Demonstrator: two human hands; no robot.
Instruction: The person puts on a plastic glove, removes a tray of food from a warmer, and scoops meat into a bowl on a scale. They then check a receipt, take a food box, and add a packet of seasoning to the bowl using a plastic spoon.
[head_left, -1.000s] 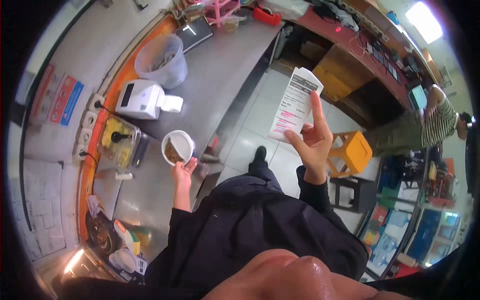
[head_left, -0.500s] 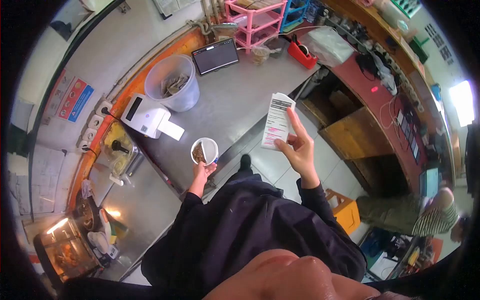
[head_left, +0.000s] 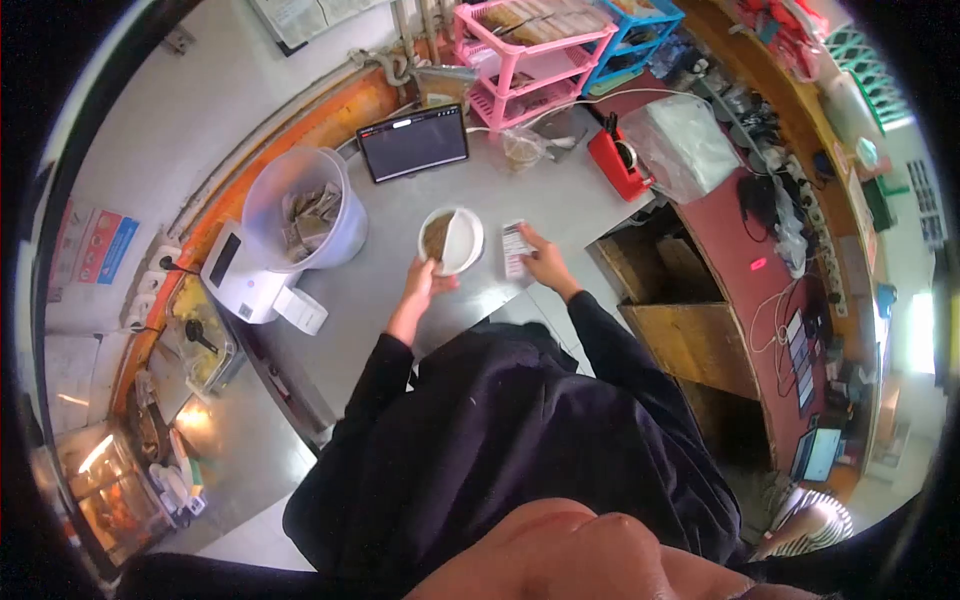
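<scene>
A round white container [head_left: 462,243] with a divider and brown contents on one side is held over the metal counter by my left hand [head_left: 426,287], its fingers at the near rim. To its right, my right hand [head_left: 545,260] grips a printed paper slip [head_left: 514,250] between thumb and fingers, low above the counter's front edge. Beyond them stands a dark-screened tablet [head_left: 414,144]. A clear plastic bucket [head_left: 345,225] with small packets inside is left of the container, and a white label printer [head_left: 240,283] sits beside it.
Pink shelves [head_left: 510,85] and a red tape dispenser [head_left: 618,165] stand at the back of the metal counter [head_left: 400,215]. A wooden cabinet [head_left: 690,345] is at the right under a red worktop [head_left: 740,240]. Another person's striped sleeve [head_left: 812,520] shows at lower right.
Both hands have moved forward over the counter, the container and slip with them, and are nearer each other. The view has shifted, and the other person now appears lower at the right.
</scene>
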